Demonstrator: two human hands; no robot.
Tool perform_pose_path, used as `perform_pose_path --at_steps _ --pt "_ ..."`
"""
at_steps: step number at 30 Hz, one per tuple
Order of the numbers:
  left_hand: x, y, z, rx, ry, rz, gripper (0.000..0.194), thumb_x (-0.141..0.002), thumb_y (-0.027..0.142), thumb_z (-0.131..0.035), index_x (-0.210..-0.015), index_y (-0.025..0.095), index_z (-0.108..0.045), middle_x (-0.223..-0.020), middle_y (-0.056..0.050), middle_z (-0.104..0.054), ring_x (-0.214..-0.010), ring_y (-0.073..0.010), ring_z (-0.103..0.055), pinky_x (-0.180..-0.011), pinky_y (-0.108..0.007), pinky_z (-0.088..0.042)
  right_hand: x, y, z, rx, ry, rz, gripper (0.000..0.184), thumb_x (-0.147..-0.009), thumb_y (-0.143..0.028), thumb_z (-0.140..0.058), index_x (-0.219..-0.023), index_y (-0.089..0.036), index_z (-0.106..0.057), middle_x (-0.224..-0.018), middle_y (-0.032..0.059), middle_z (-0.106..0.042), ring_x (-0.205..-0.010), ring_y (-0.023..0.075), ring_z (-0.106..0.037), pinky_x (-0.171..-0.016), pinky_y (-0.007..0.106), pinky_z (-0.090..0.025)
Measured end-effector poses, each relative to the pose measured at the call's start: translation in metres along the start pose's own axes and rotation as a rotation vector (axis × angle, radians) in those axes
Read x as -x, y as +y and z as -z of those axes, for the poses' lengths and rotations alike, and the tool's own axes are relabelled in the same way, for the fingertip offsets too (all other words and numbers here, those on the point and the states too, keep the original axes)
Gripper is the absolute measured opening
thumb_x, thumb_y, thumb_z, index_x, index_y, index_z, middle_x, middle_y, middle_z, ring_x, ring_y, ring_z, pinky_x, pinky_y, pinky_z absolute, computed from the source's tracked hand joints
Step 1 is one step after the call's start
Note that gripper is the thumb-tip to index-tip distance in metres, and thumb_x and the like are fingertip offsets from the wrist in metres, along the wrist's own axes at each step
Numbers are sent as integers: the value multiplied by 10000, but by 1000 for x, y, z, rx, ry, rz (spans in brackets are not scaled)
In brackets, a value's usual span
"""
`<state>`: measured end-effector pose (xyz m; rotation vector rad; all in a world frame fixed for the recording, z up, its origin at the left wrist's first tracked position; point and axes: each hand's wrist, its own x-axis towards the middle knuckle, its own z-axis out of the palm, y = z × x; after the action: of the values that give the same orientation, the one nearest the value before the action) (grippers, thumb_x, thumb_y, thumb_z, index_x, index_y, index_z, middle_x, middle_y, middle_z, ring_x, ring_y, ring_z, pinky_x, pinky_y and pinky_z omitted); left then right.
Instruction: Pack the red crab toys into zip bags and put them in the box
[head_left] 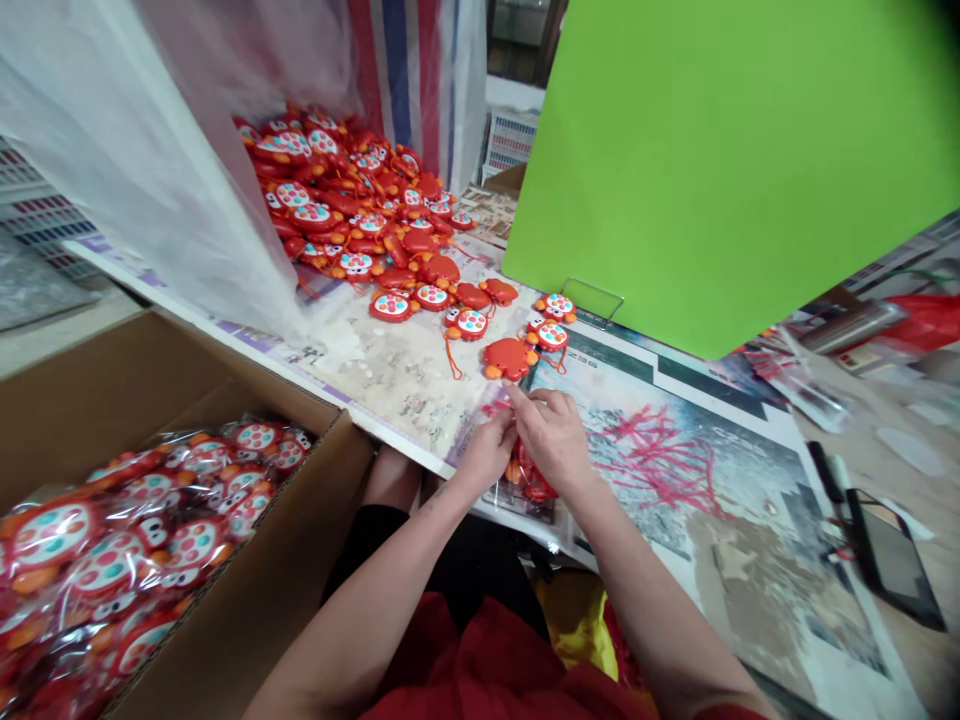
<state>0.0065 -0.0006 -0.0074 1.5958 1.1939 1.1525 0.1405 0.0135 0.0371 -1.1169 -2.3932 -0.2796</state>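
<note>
At the table's near edge, a clear plastic bag (525,482) with red toys inside is partly covered by my hands. My left hand (486,455) is closed at the top of this bag. Beside it, my right hand (553,437) has its fingers pinched at the same spot; a bit of pink shows there, too small to make out. Just beyond my fingertips a red toy (508,358) with orange feet lies face down. Around it are more loose toys, such as one with a white dotted panel and cord loop (468,322).
A heap of red toys (360,200) spills from a large white sack (172,150). Left of me stands a cardboard box (330,470) with bagged toys (142,545). Thin pink strips (664,455) lie to the right, below a green board (697,170). A black-framed device (896,560) sits far right.
</note>
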Motion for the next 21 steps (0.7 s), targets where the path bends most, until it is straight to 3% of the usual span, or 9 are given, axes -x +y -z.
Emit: perform_pose_path --at_steps 5,8,11,15,16,18,21 --pt "0 0 0 -9 -8 -4 320 -938 165 -460 -1162 202 -685 -1114 -63 -752 -1008 -209 -704 -934 -335 -527 -10 4 -7 -117 54 -225 399 -888 -140 -517 -1275 -218 -577 -921 69 -726 -983 277 -561 -902 433 -373" --pt "0 -1 -1 41 -18 -17 326 -942 181 -469 -1186 219 -682 -1193 -52 -733 -1121 -202 -676 -1021 -349 -496 -1 31 -6 -219 180 -450 313 -840 -202 -542 -1150 -189 -583 -944 80 -717 -982 279 -584 -920 460 -389" --pt "1 -3 -1 76 5 24 308 -951 212 -478 -1180 219 -684 -1194 -52 -733 -1128 -200 -674 -1038 -364 -491 34 78 10 -266 328 -685 293 -764 -262 -560 -1042 -171 -584 -904 83 -691 -885 256 -626 -884 443 -446" --pt "0 -5 -2 84 18 74 281 -947 241 -495 -1139 209 -697 -1130 -54 -753 -1093 -214 -688 -1012 -370 -506 114 130 44 -112 476 -1069 232 -692 -290 -542 -877 -171 -615 -822 93 -650 -792 264 -619 -790 441 -486" --pt "0 -6 -3 87 16 83 281 -945 244 -496 -1137 210 -697 -1115 -51 -756 -1079 -216 -693 -998 -367 -512 134 136 52 -45 455 -1141 227 -690 -290 -532 -854 -170 -632 -797 97 -641 -786 279 -615 -797 471 -483" --pt "0 -5 -3 95 22 100 274 -943 261 -500 -1122 210 -700 -1093 -48 -760 -1050 -217 -699 -976 -362 -520 166 139 63 103 275 -1182 267 -704 -305 -553 -897 -178 -686 -850 130 -653 -902 353 -602 -847 568 -446" --pt "0 -4 -2 116 33 122 249 -934 285 -519 -1078 212 -709 -1085 -42 -759 -1030 -211 -697 -970 -347 -518 180 126 67 312 196 -1056 382 -708 -226 -546 -1054 -207 -707 -1186 180 -626 -1174 428 -502 -960 660 -334"
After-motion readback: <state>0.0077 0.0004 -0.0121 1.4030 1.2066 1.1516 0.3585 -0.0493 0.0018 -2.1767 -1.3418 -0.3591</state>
